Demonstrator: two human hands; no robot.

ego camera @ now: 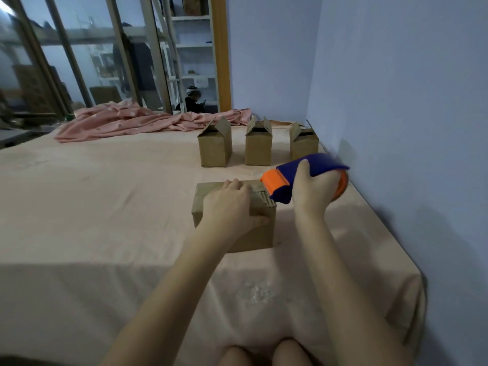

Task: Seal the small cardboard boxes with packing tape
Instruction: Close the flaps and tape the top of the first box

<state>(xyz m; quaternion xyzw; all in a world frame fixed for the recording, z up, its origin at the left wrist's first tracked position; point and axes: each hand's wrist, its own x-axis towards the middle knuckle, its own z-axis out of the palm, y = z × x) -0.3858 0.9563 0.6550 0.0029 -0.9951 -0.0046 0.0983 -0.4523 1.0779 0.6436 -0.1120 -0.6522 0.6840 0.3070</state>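
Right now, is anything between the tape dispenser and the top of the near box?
Only the left hand, pressing flat on the near box. The tape dispenser, held by the right hand, sits at the top's right edge, so the tape's path runs under that palm.

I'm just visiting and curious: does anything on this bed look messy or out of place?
Mostly tidy. The one untidy thing is a pink blanket lying crumpled at the far edge of the bed. Three boxes behind stand with flaps up, simply not yet sealed. The left hand presses the near box while the right hand holds the tape dispenser.
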